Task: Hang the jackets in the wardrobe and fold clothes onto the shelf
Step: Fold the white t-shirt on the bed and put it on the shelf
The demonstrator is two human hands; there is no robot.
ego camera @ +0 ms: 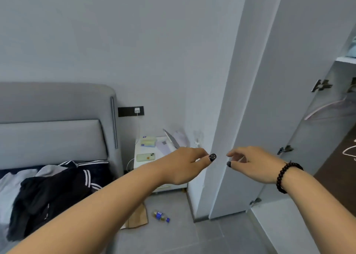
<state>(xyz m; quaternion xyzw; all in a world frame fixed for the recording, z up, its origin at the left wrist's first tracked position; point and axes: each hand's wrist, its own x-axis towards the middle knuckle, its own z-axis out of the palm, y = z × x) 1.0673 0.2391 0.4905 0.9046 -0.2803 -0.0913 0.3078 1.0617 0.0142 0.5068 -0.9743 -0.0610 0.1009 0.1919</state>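
Both empty: left hand (pixel 185 163) and right hand (pixel 254 163), fingers loose, apart, right of the bed (pixel 54 103). Soft, light jackets (pixel 54 192) heaped on it; probably best gripped at collar.

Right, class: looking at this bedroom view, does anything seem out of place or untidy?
Yes. A plastic bottle lies on its side on the floor beside a brown paper bag, below the nightstand. Dark and pale clothes are heaped unfolded on the bed. Both the left hand and right hand hold nothing.
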